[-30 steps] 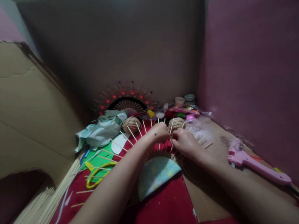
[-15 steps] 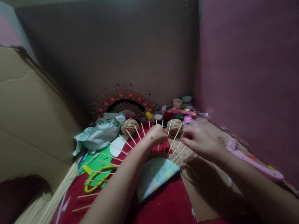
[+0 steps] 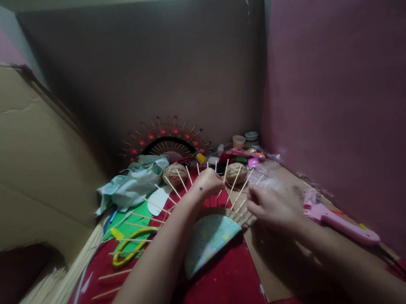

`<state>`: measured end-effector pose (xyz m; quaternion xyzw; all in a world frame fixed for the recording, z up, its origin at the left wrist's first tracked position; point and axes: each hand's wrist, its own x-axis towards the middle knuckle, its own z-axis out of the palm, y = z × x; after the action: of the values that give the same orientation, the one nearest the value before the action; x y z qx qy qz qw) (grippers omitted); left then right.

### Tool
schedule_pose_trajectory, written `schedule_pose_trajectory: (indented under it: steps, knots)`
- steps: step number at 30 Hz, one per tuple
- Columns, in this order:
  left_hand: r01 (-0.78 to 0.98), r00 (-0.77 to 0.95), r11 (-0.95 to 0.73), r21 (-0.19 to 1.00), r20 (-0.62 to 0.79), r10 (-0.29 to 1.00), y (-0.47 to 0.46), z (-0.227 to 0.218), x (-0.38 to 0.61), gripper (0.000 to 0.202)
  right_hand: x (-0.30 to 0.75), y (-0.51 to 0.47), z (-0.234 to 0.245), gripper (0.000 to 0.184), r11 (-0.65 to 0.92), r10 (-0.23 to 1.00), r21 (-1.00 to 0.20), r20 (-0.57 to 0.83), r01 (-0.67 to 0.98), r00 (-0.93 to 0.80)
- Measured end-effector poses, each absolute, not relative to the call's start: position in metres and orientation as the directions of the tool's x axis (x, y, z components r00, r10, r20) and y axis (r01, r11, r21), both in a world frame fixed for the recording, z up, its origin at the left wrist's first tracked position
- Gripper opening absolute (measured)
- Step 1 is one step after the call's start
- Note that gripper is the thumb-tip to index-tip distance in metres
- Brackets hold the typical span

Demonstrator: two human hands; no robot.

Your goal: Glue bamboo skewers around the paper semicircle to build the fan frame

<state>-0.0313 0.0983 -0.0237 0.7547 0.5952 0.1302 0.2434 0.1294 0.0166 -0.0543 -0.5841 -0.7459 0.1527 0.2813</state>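
Observation:
A half-round fan frame with thin wooden sticks (image 3: pixel 235 193) spreading outward lies in front of me. Its patterned light-blue fabric centre (image 3: pixel 212 242) is edged by a woven tan band (image 3: pixel 231 214). Over the upper sticks my left hand (image 3: pixel 209 182) is curled closed; its fingertips are hidden behind the back of the hand. My right hand (image 3: pixel 270 207) is closed in a pinch just right of the right-hand sticks. Thin twine seems to run into its fingers, though blur and dim light make it faint. Two balls of twine (image 3: pixel 175 174) (image 3: pixel 236 173) sit beyond the sticks.
A pink glue gun (image 3: pixel 346 224) lies on cardboard (image 3: pixel 277 279) at right. Yellow-handled scissors (image 3: pixel 118 256), green sheet (image 3: pixel 125 228) and crumpled pale cloth (image 3: pixel 133 183) are at left. A flower-decorated fan (image 3: pixel 168 133) stands at the back. Red cloth (image 3: pixel 223 282) covers the surface.
My right hand has moved slightly down and right, away from the sticks, and its fingers are curled tighter. My left hand stays over the upper sticks. The view has shifted a little.

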Motion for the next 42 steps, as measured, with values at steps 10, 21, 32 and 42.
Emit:
schedule_pose_trajectory:
  steps: [10, 21, 32, 42]
  knots:
    - [0.862, 0.284, -0.273, 0.427, 0.039, 0.958, 0.072, 0.006, -0.03, 0.018, 0.181, 0.044, 0.003, 0.013, 0.254, 0.934, -0.515, 0.35, 0.819, -0.07]
    - [0.873, 0.299, -0.317, 0.372, 0.106, 0.948, 0.065, 0.01, -0.028, 0.022, 0.164, 0.094, 0.015, 0.016, 0.283, 0.847, -0.478, 0.532, 0.831, 0.018]
    - [0.865, 0.257, -0.294, 0.407, 0.144, 0.956, 0.072, 0.006, -0.037, 0.018, 0.185, 0.064, 0.012, 0.017, 0.273, 0.792, -0.165, 0.598, 0.948, -0.124]
    - [0.859, 0.226, -0.266, 0.437, 0.142, 0.964, 0.076, 0.006, -0.044, 0.018, 0.213, 0.025, -0.009, 0.018, 0.304, 0.833, -0.154, 0.522, 0.94, -0.184]
